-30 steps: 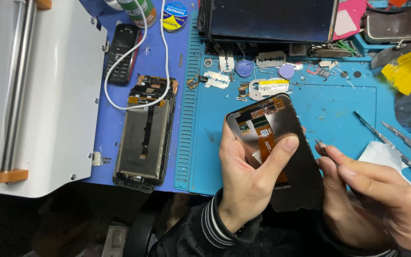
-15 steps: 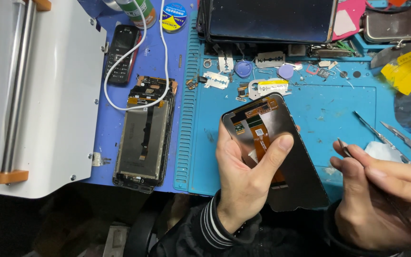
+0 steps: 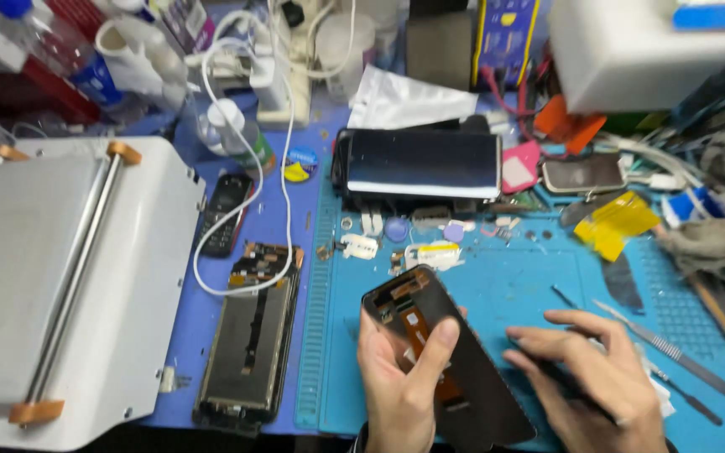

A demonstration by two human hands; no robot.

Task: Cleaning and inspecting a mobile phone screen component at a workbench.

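My left hand (image 3: 403,387) grips a dark phone display panel (image 3: 472,394) from the left, back side up and tilted, its thumb lying over the orange flex cable (image 3: 419,329). My right hand (image 3: 593,377) rests low on the blue mat (image 3: 505,285) just right of the panel. Its fingers are curled round a thin dark tool (image 3: 565,379), and it lies partly over a white wipe (image 3: 656,393).
An opened phone body (image 3: 249,344) lies left of the mat, beside a white machine (image 3: 69,285). A black keypad phone (image 3: 226,214) and white cable (image 3: 211,252) are behind it. A dark glossy screen (image 3: 421,164), small parts (image 3: 434,254), yellow tape (image 3: 614,222) and metal tweezers (image 3: 681,361) surround the hands.
The view has tilted up, showing more of the cluttered back of the bench. My right hand has moved away from the panel's right edge and down onto the mat.
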